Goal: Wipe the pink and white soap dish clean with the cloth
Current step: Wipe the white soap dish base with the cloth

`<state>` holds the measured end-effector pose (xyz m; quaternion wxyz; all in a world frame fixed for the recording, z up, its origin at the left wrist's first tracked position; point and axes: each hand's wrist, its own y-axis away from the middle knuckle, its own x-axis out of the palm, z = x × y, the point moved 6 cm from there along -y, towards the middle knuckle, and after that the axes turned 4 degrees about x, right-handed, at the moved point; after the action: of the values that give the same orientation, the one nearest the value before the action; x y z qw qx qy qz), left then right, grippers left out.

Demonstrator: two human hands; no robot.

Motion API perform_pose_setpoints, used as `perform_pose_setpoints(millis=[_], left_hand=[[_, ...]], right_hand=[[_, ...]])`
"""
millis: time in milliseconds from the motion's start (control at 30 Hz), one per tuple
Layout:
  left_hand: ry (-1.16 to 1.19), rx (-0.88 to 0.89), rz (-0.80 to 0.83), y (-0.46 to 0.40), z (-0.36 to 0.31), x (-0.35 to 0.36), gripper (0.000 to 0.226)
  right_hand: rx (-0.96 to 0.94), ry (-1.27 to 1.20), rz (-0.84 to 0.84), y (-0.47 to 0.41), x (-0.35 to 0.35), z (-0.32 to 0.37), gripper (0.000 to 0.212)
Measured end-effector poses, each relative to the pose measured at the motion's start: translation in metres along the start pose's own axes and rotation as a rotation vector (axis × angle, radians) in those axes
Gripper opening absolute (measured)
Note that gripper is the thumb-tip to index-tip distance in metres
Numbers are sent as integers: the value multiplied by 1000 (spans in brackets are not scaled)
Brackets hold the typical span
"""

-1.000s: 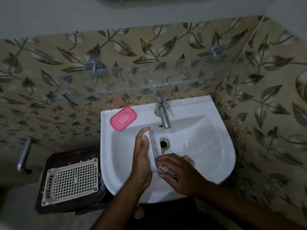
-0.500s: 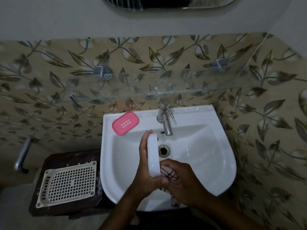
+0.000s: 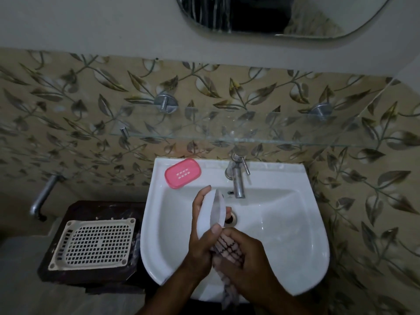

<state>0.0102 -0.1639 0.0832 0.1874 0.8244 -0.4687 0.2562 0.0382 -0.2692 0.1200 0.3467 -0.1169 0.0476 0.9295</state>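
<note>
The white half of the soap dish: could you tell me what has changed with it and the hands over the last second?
The left hand has turned the white dish half from edge-on to tilted, so its hollow now shows. The right hand keeps the patterned cloth bunched against the lower end. Both grips are unchanged; the pink insert still lies on the basin rim, left of the tap.

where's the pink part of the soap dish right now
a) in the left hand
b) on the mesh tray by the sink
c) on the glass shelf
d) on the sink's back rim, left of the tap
d: the pink part lies on the sink rim, left of the tap, while the left hand holds only the white part.
</note>
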Motion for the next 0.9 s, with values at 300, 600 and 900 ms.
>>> perform_pose_setpoints(millis=[300,600,900], left_hand=[[18,-91,-33,14,9,0,107],[2,-126,-72,15,16,-9,87],[98,-160,-62,23,20,-12,95]], right_hand=[[-240,425,-12,-4,-18,-20,29],[-127,462,-17,-5,-15,-32,23],[-63,390,-1,5,0,-37,20]])
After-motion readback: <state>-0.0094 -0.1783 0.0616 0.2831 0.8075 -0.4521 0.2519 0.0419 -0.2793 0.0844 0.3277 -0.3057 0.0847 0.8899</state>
